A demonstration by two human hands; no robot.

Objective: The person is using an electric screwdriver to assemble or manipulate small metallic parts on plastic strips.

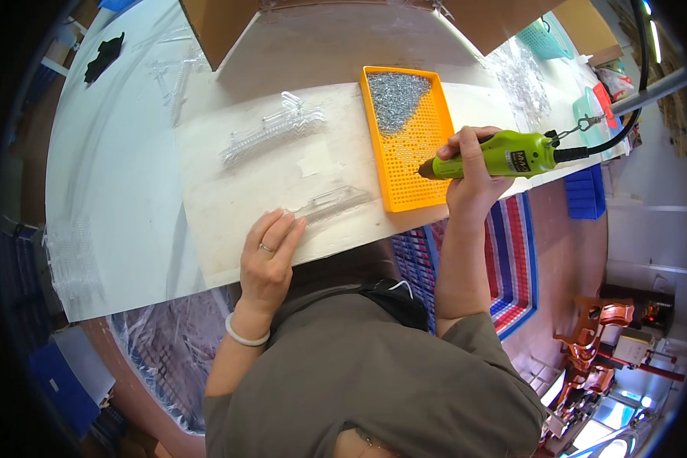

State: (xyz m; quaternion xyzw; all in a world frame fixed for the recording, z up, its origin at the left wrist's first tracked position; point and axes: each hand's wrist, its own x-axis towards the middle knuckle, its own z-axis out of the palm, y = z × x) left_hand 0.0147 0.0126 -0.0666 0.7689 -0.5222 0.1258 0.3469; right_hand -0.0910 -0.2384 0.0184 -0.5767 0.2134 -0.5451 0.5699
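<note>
My right hand [475, 177] is wrapped round a lime-green electric screwdriver [523, 155] that lies nearly level. Its brown nose, at the left, is over the perforated yellow tray [395, 200]. Small silvery metal pieces, seemingly screws [395, 99], are heaped in the tray's far end. With its fingers closed together, my left hand [269, 248] holds the near-left end of a long clear plastic part [336, 201] against the board on the table. Farther back on that board are several similar clear plastic parts [275, 131]. My left thumb is mostly hidden.
An open cardboard box [220, 29] stands at the far edge. More clear parts [72, 263] lie at the table's left, with a black item [104, 57] beyond. The screwdriver hangs from a chain [580, 126] and black cable. Crates and a striped bag [515, 263] are below the table.
</note>
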